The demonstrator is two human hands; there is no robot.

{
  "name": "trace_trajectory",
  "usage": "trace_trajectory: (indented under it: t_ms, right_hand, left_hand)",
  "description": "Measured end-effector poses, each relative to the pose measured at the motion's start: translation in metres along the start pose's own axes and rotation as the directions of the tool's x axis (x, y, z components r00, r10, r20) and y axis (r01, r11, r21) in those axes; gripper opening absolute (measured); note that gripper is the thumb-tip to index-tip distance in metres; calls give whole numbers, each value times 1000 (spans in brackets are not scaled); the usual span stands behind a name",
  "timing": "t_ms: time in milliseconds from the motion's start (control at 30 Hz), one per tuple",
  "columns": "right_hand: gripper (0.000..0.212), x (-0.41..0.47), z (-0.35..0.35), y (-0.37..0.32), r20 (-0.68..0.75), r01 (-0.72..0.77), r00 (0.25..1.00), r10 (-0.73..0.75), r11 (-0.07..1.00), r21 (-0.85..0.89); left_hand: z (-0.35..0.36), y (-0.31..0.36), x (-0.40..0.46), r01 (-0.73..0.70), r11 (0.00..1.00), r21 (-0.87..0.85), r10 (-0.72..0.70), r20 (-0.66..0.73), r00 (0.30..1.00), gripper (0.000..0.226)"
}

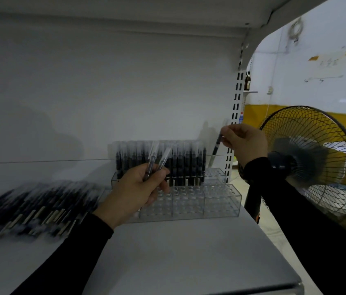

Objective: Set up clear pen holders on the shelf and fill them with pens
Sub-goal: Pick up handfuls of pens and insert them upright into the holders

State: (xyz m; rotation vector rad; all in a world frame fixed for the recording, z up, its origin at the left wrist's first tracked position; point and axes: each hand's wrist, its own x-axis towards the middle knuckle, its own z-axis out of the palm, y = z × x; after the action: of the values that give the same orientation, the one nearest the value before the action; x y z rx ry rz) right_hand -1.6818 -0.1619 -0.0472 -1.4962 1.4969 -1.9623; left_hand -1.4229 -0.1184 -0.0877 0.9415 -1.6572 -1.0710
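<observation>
Filling stage: right hand (245, 142) pinching a pen (216, 148) above the holder (221, 201), left hand (135, 193) gripping two spares (157, 163); next, tip into a free hole

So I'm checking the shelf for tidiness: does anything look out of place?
Only the loose pens, heaped on the shelf left of the clear holder rather than slotted in. The right hand holds one pen, the left hand a couple. Nothing looks spilled or damaged.
</observation>
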Motion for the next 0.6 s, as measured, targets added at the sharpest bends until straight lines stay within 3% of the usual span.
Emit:
trace_trajectory:
  t_ms: [167, 300, 600]
  right_hand:
    - [21, 7, 9, 11, 55, -48, 997, 49, 998, -31]
    - [8, 6, 16, 13, 116, -34, 992, 46, 994, -107]
    - [7, -11, 23, 33, 190, -39, 978, 89, 967, -251]
  left_hand:
    - [-2, 0, 0, -7, 1000, -2, 7, 2, 1000, 16]
    - [-3, 1, -1, -20, 1000, 3, 20, 1, 1000, 16]
    - [-3, 1, -1, -14, 1000, -26, 14, -7, 1000, 16]
